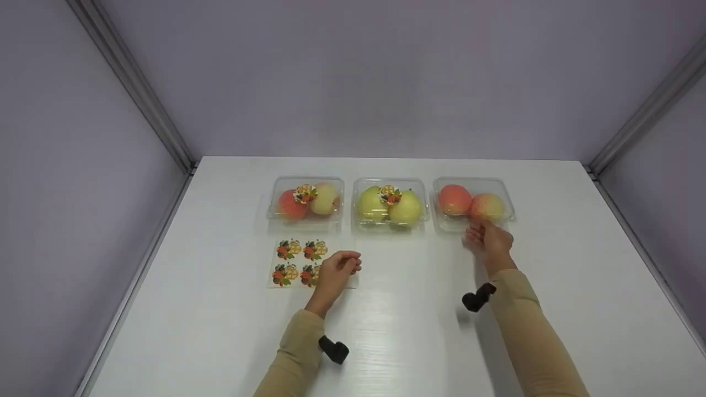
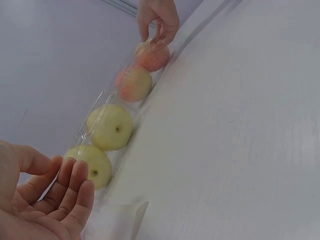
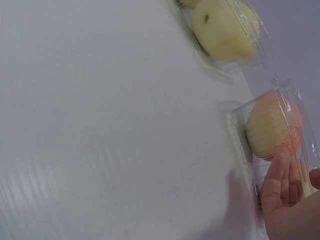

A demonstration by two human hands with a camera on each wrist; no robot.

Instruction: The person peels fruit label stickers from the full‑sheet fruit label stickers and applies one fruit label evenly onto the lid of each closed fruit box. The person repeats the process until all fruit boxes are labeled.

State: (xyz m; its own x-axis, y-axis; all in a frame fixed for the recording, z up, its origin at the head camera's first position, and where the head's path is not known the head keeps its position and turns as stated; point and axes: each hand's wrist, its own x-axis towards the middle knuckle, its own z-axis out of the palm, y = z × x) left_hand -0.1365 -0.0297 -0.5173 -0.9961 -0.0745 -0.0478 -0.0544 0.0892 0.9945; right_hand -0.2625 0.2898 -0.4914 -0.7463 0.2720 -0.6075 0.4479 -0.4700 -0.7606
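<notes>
My left hand (image 1: 337, 271) hovers over the right part of a sticker sheet (image 1: 300, 262) printed with fruit pictures. Its fingers are loosely bent in the left wrist view, and nothing shows between them. At the front edge of the rightmost clear plastic box (image 1: 449, 221) is my right hand (image 1: 491, 238). Its fairly straight fingers (image 3: 281, 182) lie against the box's front side, the thumb apart from them. Inside that box are two reddish-yellow apples (image 1: 455, 199); no sticker shows on its lid.
A clear box (image 1: 274, 212) of red and pale apples stands at the left, and one (image 1: 358, 223) of yellow-green pears in the middle. Each lid bears a fruit sticker (image 1: 389, 195). The boxes line up on a white table (image 1: 408, 309), before a pale wall (image 1: 375, 82).
</notes>
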